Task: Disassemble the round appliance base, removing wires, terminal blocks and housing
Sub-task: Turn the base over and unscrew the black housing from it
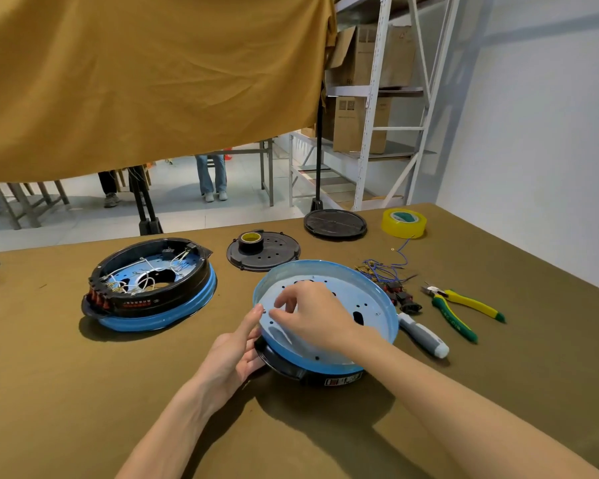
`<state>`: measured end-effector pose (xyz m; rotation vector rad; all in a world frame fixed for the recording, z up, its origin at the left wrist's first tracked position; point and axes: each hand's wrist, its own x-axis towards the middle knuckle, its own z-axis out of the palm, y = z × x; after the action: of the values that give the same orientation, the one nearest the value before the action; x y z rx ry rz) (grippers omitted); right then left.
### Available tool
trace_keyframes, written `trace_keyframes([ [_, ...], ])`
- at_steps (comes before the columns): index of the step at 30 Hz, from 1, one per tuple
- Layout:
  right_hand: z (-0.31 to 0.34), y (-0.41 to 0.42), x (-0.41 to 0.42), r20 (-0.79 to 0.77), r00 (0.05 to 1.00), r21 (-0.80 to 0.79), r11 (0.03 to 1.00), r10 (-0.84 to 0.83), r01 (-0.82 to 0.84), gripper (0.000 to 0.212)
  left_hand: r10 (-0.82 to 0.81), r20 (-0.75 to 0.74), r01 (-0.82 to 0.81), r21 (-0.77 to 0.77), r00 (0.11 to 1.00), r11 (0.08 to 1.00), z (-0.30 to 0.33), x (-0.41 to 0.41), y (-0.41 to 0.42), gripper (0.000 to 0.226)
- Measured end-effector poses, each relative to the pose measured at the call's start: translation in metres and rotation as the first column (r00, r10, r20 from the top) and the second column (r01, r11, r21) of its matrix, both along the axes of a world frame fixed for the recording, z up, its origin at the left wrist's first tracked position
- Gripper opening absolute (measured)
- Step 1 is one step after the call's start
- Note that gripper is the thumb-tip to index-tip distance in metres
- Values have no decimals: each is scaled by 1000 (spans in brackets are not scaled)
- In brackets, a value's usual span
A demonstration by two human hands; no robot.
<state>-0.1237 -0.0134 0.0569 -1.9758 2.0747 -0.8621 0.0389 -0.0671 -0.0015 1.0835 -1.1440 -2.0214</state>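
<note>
Blue metal makes up the shallow pan of the round appliance base (329, 354), which sits tilted at lower centre of the frame on the olive-covered counter (83, 392), its black housing showing underneath at the near edge. The left hand (234, 354) holds the pan's left rim, thumb on top and fingers curled under the black edge, so that grip is clamped on the base. The right hand (312, 314) reaches inside the pan; its thumb and forefinger are brought together near a small hole, but whether they pinch anything is too small to tell.

Left of centre lies a second base (149, 288), open side up, with white wires and terminals inside its black ring. Behind the held base rests a black perforated cover (277, 259) with a roll of dark tape (252, 240) standing on it, and further back a black round plate (335, 224). A yellow tape roll (404, 223) sits at upper right of the counter. Right of the held base lie removed blue wires with black connectors (391, 278), a grey-handled screwdriver (424, 335) just beside the pan's rim, and yellow-green pliers (460, 309).
</note>
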Motion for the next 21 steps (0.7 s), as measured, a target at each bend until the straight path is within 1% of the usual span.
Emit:
trace_keyframes([
  [2, -5, -10, 3, 21, 1000, 2, 1000, -18, 18, 32, -2, 10, 2, -6, 1000, 1000, -2, -1, 0, 58],
  [5, -7, -17, 5, 14, 1000, -17, 1000, -20, 21, 28, -7, -5, 7, 1, 1000, 1000, -4, 0, -1, 73],
  [6, -8, -19, 6, 14, 1000, -22, 1000, -19, 19, 26, -12, -9, 12, 4, 1000, 1000, -3, 0, -1, 74],
  [8, -9, -21, 8, 4, 1000, -21, 1000, -7, 7, 22, -21, -18, 21, 10, 1000, 1000, -3, 1, -1, 73],
  [13, -16, -23, 7, 4, 995, -29, 994, 104, -104, 16, 3, -10, -3, 26, 1000, 1000, -6, -2, -3, 71],
  [18, -24, -24, 5, 90, 996, -49, 999, -1, 6, 14, -39, 0, 39, -8, 999, 999, -10, -1, -6, 83],
  [21, -24, -23, 7, 58, 997, -30, 998, 48, -46, 12, -49, 4, 49, 4, 999, 999, -9, -1, -6, 86],
])
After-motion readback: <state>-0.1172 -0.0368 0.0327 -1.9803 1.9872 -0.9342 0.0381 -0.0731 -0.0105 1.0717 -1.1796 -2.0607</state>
